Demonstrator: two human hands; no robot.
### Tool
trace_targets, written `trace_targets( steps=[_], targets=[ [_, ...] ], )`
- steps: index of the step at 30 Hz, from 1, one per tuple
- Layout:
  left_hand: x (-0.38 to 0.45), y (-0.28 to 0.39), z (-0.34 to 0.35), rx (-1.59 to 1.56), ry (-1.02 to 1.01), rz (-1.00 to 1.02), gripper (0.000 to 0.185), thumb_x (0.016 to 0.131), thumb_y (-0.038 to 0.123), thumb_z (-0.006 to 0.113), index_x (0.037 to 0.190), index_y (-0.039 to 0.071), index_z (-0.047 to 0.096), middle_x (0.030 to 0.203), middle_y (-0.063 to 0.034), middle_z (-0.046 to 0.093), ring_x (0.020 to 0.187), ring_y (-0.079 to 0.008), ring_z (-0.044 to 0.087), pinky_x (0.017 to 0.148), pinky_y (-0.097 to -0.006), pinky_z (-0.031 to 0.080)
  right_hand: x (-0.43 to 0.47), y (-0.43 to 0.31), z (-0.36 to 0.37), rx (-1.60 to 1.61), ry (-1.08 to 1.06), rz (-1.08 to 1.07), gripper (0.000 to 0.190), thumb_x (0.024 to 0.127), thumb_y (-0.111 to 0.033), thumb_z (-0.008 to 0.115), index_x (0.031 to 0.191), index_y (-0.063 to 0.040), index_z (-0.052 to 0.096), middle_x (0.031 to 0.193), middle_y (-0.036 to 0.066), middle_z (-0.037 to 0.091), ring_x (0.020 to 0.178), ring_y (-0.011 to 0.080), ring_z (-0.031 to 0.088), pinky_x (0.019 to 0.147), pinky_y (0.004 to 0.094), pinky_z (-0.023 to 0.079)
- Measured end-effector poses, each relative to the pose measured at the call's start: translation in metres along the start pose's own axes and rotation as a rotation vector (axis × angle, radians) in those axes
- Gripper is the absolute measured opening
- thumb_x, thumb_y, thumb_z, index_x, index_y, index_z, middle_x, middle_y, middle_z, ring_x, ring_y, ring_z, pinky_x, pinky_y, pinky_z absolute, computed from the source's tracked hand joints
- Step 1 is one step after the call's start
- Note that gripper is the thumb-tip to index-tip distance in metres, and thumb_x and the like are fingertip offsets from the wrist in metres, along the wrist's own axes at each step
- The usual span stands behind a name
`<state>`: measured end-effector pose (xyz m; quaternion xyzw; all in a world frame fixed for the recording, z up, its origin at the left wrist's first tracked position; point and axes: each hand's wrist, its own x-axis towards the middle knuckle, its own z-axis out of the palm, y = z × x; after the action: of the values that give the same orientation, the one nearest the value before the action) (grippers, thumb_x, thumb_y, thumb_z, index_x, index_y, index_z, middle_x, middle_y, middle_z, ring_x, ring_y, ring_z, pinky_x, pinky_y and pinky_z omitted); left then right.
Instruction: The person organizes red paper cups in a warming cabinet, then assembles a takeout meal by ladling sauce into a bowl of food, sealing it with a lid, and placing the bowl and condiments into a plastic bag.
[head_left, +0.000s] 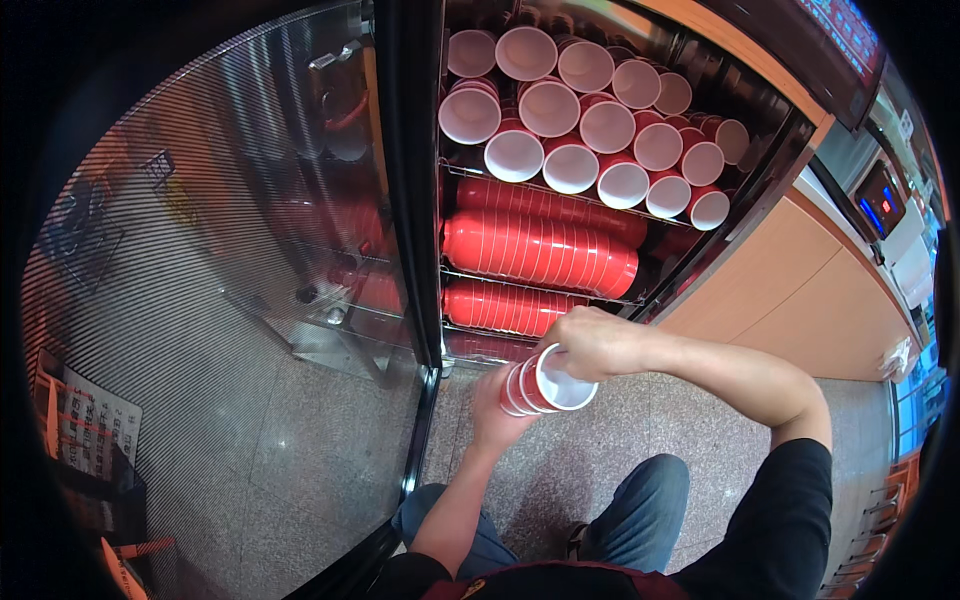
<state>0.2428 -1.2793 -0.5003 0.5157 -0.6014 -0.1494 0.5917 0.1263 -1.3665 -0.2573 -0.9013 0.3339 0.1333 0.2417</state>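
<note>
My left hand (496, 416) is wrapped around a short stack of red cups with white insides (529, 390), held tilted above the floor in front of the open cabinet. My right hand (596, 345) is at the rim of the topmost cup, its fingers partly inside or over the edge; the fingertips are hidden. Behind the hands, many nested red cups (551, 109) lie on their sides on the cabinet's upper wire shelf, mouths facing me. Below them, red bowls or cups in long nested stacks (540, 251) lie sideways, and another such stack (510, 307) rests on a lower shelf.
The glass cabinet door (300, 225) stands open on the left, its dark frame (412, 187) close to my left arm. A wooden counter (810, 277) runs along the right, with a device with a lit display (881, 202) on it. Speckled floor tiles (705, 420) lie below.
</note>
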Motion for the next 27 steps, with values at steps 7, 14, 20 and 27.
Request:
trace_targets(
  steps=[7, 14, 20, 27],
  targets=[
    [-0.001, -0.002, -0.002, -0.143, -0.155, -0.219, 0.078, 0.057, 0.014, 0.09, 0.125, 0.003, 0.054, 0.115, -0.0134, 0.064, 0.108, -0.0287, 0.064, 0.091, -0.0405, 0.051, -0.025, -0.016, -0.038, -0.074, 0.169, -0.247, 0.035, 0.074, -0.002, 0.057, 0.104, 0.0, 0.074, 0.096, 0.024, 0.071, 0.092, 0.036, 0.07, 0.083, 0.0437, 0.055],
    [-0.005, -0.001, -0.004, -0.265, 0.019, -0.287, 0.081, 0.061, 0.011, 0.088, 0.132, 0.002, 0.048, 0.117, -0.0129, 0.063, 0.11, -0.0247, 0.063, 0.095, -0.0389, 0.051, -0.023, -0.03, -0.151, -0.243, 1.253, -0.427, 0.037, 0.076, 0.0, 0.063, 0.112, -0.003, 0.071, 0.102, 0.017, 0.069, 0.098, 0.0336, 0.068, 0.087, 0.0389, 0.053],
    [-0.001, 0.0, -0.001, -0.162, -0.076, -0.243, 0.083, 0.063, 0.01, 0.087, 0.134, 0.002, 0.046, 0.119, -0.0138, 0.062, 0.112, -0.0265, 0.062, 0.096, -0.0391, 0.05, 0.056, -0.036, -0.191, -0.234, 1.308, -0.157, 0.04, 0.077, -0.004, 0.059, 0.116, -0.004, 0.07, 0.105, 0.024, 0.068, 0.103, 0.0391, 0.065, 0.09, 0.0468, 0.052],
    [-0.001, -0.006, 0.004, -0.12, -0.012, -0.22, 0.084, 0.064, 0.012, 0.087, 0.136, 0.002, 0.044, 0.122, -0.0163, 0.06, 0.116, -0.029, 0.06, 0.098, -0.041, 0.049, 0.086, -0.031, -0.194, -0.72, 1.189, -0.097, 0.024, 0.073, -0.001, 0.066, 0.097, -0.001, 0.068, 0.089, 0.023, 0.069, 0.089, 0.0402, 0.068, 0.078, 0.0482, 0.056]
  ],
)
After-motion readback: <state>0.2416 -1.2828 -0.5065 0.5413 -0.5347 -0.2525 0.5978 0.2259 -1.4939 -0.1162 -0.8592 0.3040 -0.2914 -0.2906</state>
